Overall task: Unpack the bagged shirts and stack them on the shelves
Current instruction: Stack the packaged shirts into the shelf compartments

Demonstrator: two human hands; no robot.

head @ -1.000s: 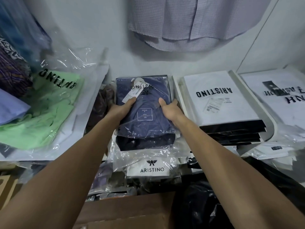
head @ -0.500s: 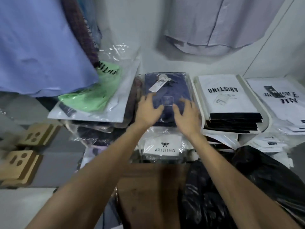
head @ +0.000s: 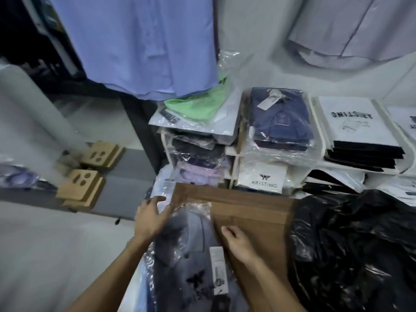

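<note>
A grey-blue shirt in a clear bag (head: pixel 191 255) lies low in the middle, beside a brown cardboard box (head: pixel 252 212). My left hand (head: pixel 152 216) rests with spread fingers on the bag's upper left edge. My right hand (head: pixel 238 242) lies at the bag's right edge, against the cardboard, fingers loosely curled. Whether either hand grips the bag is unclear. On the white shelf unit (head: pixel 234 152) beyond, a navy bagged shirt (head: pixel 281 118) tops the middle stack. A green bagged shirt (head: pixel 198 106) lies on the left stack.
White Aristino bags over black ones (head: pixel 355 129) are stacked at the right. A black plastic sack (head: pixel 351 244) fills the lower right. Blue (head: pixel 144 41) and pale grey (head: pixel 351 30) shirts hang above. Brown cardboard pieces (head: pixel 90 172) lie at the left.
My hands left the navy shirt on the middle stack and dropped back to a bagged grey-blue shirt by the box. The view swung left and down.
</note>
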